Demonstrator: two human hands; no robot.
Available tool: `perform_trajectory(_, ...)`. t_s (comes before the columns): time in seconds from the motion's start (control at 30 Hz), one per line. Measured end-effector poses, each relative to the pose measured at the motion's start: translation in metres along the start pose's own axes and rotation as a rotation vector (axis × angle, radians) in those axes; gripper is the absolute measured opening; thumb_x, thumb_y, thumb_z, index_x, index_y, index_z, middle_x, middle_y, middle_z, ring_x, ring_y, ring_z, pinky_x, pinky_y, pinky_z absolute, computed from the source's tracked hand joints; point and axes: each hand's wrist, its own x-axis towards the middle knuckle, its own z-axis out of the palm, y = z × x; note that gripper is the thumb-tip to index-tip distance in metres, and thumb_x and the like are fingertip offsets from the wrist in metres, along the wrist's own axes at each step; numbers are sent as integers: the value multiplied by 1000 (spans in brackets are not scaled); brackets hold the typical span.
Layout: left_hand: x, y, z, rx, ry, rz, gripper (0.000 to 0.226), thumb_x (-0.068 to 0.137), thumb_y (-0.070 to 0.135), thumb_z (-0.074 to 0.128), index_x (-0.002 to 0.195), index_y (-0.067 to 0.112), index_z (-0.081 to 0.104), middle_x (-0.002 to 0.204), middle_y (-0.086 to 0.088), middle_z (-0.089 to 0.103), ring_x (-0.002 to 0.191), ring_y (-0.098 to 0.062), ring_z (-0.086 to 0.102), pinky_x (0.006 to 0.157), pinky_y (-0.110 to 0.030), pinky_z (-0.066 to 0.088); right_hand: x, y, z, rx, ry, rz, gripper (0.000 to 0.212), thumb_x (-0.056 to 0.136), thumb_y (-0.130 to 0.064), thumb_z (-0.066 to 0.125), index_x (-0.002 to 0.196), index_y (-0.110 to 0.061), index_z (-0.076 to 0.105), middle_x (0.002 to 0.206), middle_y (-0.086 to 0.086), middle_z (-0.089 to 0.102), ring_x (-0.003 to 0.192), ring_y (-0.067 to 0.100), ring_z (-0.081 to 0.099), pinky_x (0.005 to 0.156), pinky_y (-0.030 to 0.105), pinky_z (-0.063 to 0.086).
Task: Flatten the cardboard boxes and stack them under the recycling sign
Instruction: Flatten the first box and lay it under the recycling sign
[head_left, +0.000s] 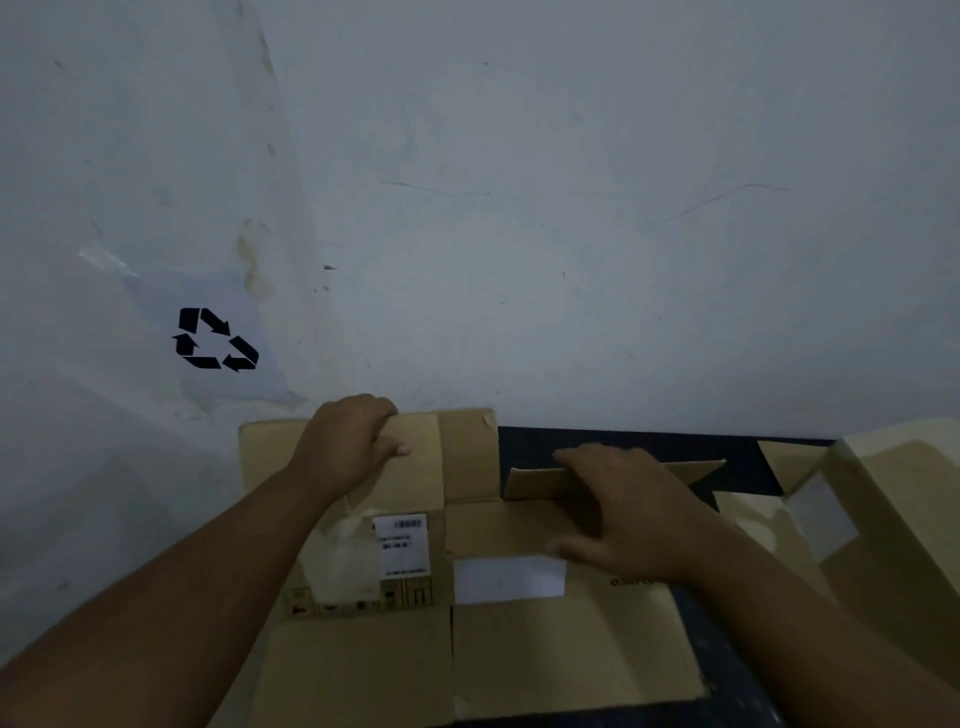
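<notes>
On the wall at your far left hangs the recycling sign (217, 339), a taped sheet with black arrows, and the flattened box (467, 613) you are placing lies on the floor (727, 670) just right of and below it, its far edge against the foot of the wall (571, 234). Your left hand (347, 448) is curled over that far edge, fingers hooked behind the board and thumb on its face, gripping it. A barcode label (404, 545) and a plain white label (509, 578) sit on the upper face between your arms. Your right hand (631, 512) lies spread and flat on the box, pressing beside a raised flap (540, 482) that stands up at the far edge. The step in hand looks like settling and pressing this box down; the next move likely calls for folding that flap flat and sliding the box leftward so it sits squarely beneath the sign. At the right edge of the dark floor, another cardboard box (878, 514) lies opened but only partly collapsed, close enough to crowd your right elbow, and it probably awaits flattening.
</notes>
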Motion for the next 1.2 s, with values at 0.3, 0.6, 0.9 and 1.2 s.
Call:
perform_trajectory(0.3,-15,16,-11,-122,44,52,33,74,46,75,90,17,71,78,7,61,70,-14,56,64,-31,43,20,-10,14,-70,267,64,87,93,-67,42,160,-24,6,145,-2,52,108,15,60,88,31,47)
perform_trajectory(0.6,-35,44,-5,-91,106,187,27,78,44,74,95,23,70,86,9,67,79,-13,59,75,-28,36,68,-46,14,-64,152,-46,52,96,-57,48,138,-26,47,109,2,71,92,23,66,69,33,49)
perform_trajectory(0.9,-40,71,-11,36,425,-74,95,85,58,59,156,9,21,160,-24,17,148,-41,15,119,-56,14,68,-46,-12,96,322,-38,30,96,-46,54,82,-21,64,73,0,64,69,22,59,52,29,34)
perform_trajectory(1.2,-8,114,-50,-288,439,-117,79,97,59,32,159,17,8,166,-9,-11,152,-27,-15,121,-54,4,39,-45,-89,730,611,168,55,91,-40,68,68,8,55,58,4,44,49,8,39,47,22,28)
